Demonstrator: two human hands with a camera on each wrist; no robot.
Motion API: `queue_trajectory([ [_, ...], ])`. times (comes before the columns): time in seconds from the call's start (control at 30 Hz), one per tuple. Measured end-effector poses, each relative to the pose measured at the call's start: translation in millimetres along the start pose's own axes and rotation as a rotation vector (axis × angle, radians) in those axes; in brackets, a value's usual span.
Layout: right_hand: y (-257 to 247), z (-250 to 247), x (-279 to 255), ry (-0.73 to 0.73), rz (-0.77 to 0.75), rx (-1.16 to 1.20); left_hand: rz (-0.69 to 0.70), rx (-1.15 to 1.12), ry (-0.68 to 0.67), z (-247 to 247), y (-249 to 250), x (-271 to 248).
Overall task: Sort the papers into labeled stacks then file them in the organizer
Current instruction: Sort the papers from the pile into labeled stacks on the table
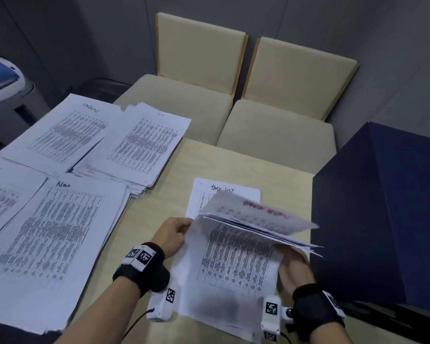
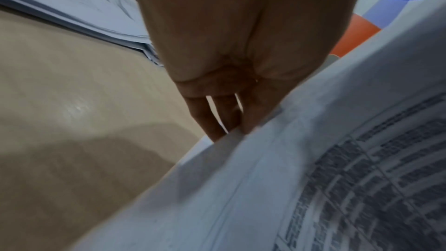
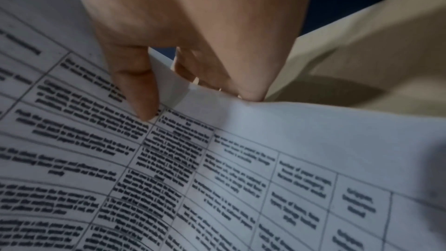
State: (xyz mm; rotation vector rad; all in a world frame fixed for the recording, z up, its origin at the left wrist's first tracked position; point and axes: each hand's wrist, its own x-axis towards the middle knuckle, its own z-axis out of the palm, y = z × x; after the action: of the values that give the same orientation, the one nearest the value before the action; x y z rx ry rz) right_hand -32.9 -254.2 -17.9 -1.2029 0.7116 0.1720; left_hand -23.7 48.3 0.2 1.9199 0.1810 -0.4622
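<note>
- holding a loose bundle of white printed sheets (image 1: 233, 254) over the near edge of the pale wooden table (image 1: 159, 194), the person looks through the pages.
- left hand (image 1: 174, 234): the fingers are curled and pinch the left edge of the bundle; the left wrist view shows the fingers (image 2: 243, 117) close together on the paper edge.
- right hand (image 1: 293, 266): it holds the right side, the thumb (image 3: 137, 87) lies on the printed table and the other fingers go under the lifted pages (image 1: 256, 219), which are fanned up and blurred.
- one single white sheet headed "task list" (image 1: 224, 192) lies flat on the table just behind the bundle.
- at the left side of the table lie four stacks with handwritten headings: one marked "admn" (image 1: 50, 239), one at the left edge (image 1: 3, 194) with a label i cannot read, one far stack marked like "task list" (image 1: 62, 135), one marked "hr" (image 1: 144, 147).
- judgement: sorting is far along but not finished, because the bundle in hand is not yet distributed.
- a dark blue box-like thing (image 1: 382, 214) stands at the right edge; if it is the organizer i cannot tell, and no paper is seen filed, so filing seems all left to do.
</note>
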Motion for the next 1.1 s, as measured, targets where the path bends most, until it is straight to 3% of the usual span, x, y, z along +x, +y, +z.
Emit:
queue_trajectory([
  [0.13, 10.2, -8.1, -2.4, 0.123, 0.075, 0.034, -0.212, 0.372, 0.351, 7.6, -5.6, 20.6],
  [0.2, 9.4, -13.2, -3.1, 0.25, 0.138, 0.195, -0.307, 0.484, 0.357, 14.0, -5.3, 26.8],
  [0.27, 6.0, -17.4, -9.9, 0.264, 0.174, 0.27, -0.358, 0.517, 0.313, 21.8, -5.6, 30.6],
  [0.3, 4.4, -20.2, -10.0, 0.247, 0.128, 0.182, -0.353, 0.5, 0.308, 25.5, -4.8, 32.4],
  [0.37, 0.3, -15.2, -13.5, 0.201, 0.098, 0.014, -0.299, 0.448, 0.326, 27.5, -3.9, 31.7],
  [0.47, -3.2, -4.8, -18.1, 0.118, -0.016, -0.021, -0.122, 0.49, 0.369, 20.0, 2.3, 29.1],
  [0.57, -5.9, 0.5, -19.1, 0.04, -0.05, 0.0, 0.008, 0.773, 0.376, 11.4, 16.5, 20.3],
  [0.7, -6.3, 3.5, -19.5, -0.032, -0.061, -0.015, 0.032, 1.033, 0.371, 3.9, 31.5, 7.8],
  [0.9, -7.4, 1.8, -13.1, -0.131, -0.03, 0.101, 0.128, 1.028, 0.364, -0.5, 45.4, -8.9],
  [1.0, -6.4, 0.3, -10.2, -0.131, 0.006, 0.122, 0.298, 0.902, 0.329, -2.3, 43.2, -12.2],
  [1.1, -8.6, -0.5, -10.7, -0.111, 0.027, 0.1, 0.538, 0.662, 0.149, -4.2, 34.2, -11.7],
])
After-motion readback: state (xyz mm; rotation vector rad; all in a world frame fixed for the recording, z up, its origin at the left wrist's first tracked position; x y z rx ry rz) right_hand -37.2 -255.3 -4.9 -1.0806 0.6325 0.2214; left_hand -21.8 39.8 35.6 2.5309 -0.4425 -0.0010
